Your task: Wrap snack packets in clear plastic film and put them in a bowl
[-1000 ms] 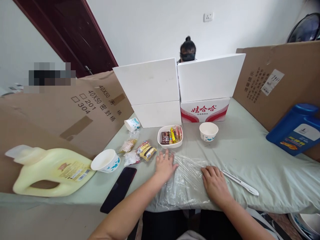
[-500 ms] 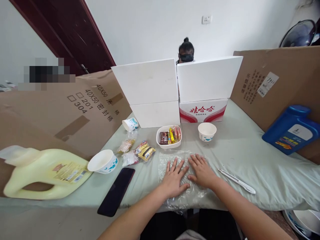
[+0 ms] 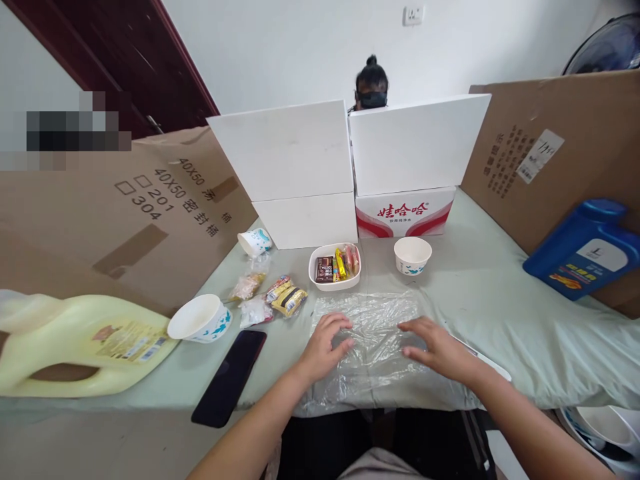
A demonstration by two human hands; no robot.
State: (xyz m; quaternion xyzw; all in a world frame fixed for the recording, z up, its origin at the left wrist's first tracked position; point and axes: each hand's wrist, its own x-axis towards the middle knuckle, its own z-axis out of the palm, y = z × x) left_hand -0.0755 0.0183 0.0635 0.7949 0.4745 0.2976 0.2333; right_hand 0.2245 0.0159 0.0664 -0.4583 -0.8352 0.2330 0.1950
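Observation:
A clear plastic bag point(image 3: 375, 333) lies spread on the green tablecloth in front of me, creased and reaching the near table edge. My left hand point(image 3: 327, 347) is over its left side, fingers apart and curved, with nothing in it. Over the bag's right side is my right hand point(image 3: 433, 347), its thumb and fingers parted and holding nothing. Just beyond the bag stands a white tray point(image 3: 339, 285) with wrapped snacks point(image 3: 337, 265). A white utility knife point(image 3: 487, 360) lies partly hidden behind my right forearm.
A phone point(image 3: 230, 379), packaged snacks point(image 3: 287, 297), paper bowls point(image 3: 200, 320) and a yellow jug point(image 3: 85, 347) are on the left. Another paper bowl point(image 3: 413, 257) stands back right, and a blue bottle point(image 3: 590, 250) farther right. White boxes point(image 3: 303, 220) and cardboard panels wall the table; a person sits behind.
My hands, which lay flat and close together on the plastic bag, have moved apart to its two sides with fingers curved. The bag looks spread wider. The view has tilted slightly down.

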